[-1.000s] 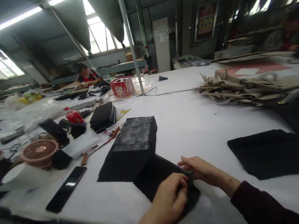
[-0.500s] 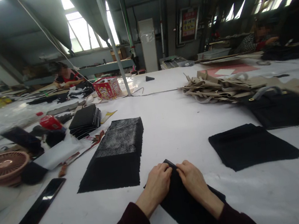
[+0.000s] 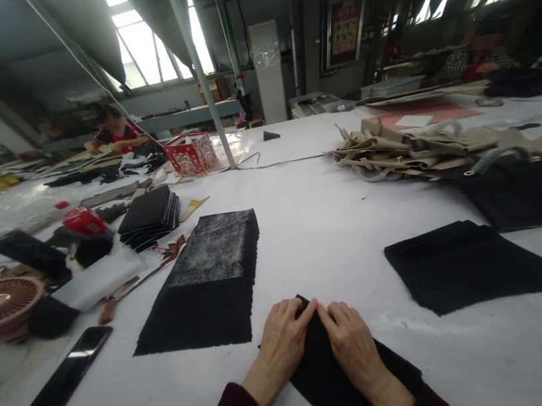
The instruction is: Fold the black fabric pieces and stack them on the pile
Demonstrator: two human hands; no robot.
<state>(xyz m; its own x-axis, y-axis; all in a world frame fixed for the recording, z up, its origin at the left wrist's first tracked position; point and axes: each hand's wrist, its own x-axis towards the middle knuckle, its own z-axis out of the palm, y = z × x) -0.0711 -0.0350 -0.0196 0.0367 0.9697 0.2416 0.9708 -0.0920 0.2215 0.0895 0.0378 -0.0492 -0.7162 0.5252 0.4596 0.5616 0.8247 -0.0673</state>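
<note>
A folded piece of black fabric (image 3: 322,374) lies at the near edge of the white table in front of me. My left hand (image 3: 280,336) grips its far left edge, fingers curled and the index finger stretched along the fold. My right hand (image 3: 351,339) presses the same fabric from the right with bent fingers. Both index fingertips nearly meet near the far end of the fold. Left of my hands rests a neat stack of black fabric pieces (image 3: 191,318), its far half speckled whitish. To the right is a looser pile of black pieces (image 3: 472,269).
On the left lie a phone (image 3: 62,383), a pink fan (image 3: 0,305), a small black stack (image 3: 146,214) and a red box (image 3: 190,154). Beige strips (image 3: 389,149) and a black bag (image 3: 531,190) lie on the right. A metal pole (image 3: 199,72) stands ahead. Two people sit farther back.
My fingers have shifted along the fold: both index fingers now extend and come together at the edge, where they were pinching apart before. The view has moved slightly.
</note>
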